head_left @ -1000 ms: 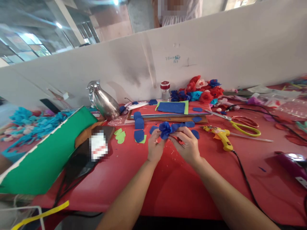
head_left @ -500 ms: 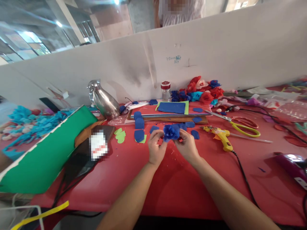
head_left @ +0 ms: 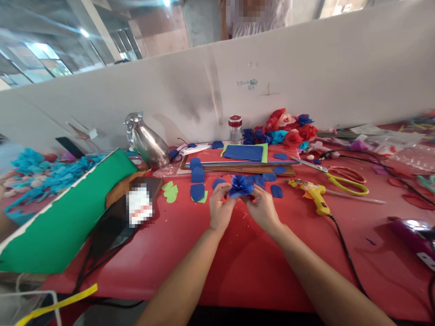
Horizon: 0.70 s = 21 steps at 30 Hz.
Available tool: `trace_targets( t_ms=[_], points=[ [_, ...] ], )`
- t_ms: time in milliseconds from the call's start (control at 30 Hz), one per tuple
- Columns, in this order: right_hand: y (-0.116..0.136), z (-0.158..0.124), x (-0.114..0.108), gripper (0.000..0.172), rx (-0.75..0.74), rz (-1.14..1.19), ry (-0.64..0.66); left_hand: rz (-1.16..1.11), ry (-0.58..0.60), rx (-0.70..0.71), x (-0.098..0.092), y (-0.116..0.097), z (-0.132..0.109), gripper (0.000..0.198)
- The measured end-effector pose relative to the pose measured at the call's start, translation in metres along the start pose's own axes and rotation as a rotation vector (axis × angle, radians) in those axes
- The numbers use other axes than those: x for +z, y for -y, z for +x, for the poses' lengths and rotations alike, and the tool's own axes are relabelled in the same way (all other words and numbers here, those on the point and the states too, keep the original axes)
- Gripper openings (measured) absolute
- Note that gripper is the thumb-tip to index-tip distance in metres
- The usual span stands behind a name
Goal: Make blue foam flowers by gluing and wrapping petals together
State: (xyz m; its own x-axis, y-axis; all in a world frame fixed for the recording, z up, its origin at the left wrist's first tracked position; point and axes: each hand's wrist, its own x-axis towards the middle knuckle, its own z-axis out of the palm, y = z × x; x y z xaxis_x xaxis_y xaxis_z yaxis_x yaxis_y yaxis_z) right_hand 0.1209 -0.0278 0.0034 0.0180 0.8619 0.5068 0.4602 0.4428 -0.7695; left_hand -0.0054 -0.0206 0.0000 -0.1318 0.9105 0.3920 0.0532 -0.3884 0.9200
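A blue paper flower (head_left: 240, 185) is held just above the red table (head_left: 244, 262), pinched from both sides. My left hand (head_left: 219, 209) grips its left edge with closed fingers, and my right hand (head_left: 262, 209) grips its right edge the same way. Loose blue petals (head_left: 197, 177) lie on the table right behind my hands, with a few light green leaf cut-outs (head_left: 170, 192) to the left. A yellow glue gun (head_left: 314, 194) rests to the right of my right hand, its black cord trailing toward me.
Yellow-handled scissors (head_left: 340, 177), a blue sheet on green paper (head_left: 244, 152), a small jar (head_left: 234, 128), a pile of finished red and blue flowers (head_left: 285, 127), a steel jug (head_left: 147, 141), a green sheet (head_left: 64, 217), a purple tool (head_left: 416, 235). A white partition (head_left: 306, 72) backs the table; a person stands behind it.
Both hands have turned the flower between the fingers; it went from tilted left to facing up, and now sits slightly lower between my fingertips.
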Motion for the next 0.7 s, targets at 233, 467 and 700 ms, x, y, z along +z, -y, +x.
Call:
trace_targets(
  t_ms=[233,467,700],
  points=[
    [-0.001,-0.001,0.0,0.019,-0.052,-0.041,-0.033,-0.077,0.068,-0.015,0.0,-0.002,0.001,0.012],
    [0.003,-0.001,-0.001,0.018,-0.048,-0.054,-0.007,-0.089,0.038,-0.063,0.0,0.001,0.001,0.017],
    [0.014,-0.001,-0.003,0.015,0.143,0.054,0.058,-0.176,0.022,-0.199,0.002,-0.004,0.001,0.012]
  ],
)
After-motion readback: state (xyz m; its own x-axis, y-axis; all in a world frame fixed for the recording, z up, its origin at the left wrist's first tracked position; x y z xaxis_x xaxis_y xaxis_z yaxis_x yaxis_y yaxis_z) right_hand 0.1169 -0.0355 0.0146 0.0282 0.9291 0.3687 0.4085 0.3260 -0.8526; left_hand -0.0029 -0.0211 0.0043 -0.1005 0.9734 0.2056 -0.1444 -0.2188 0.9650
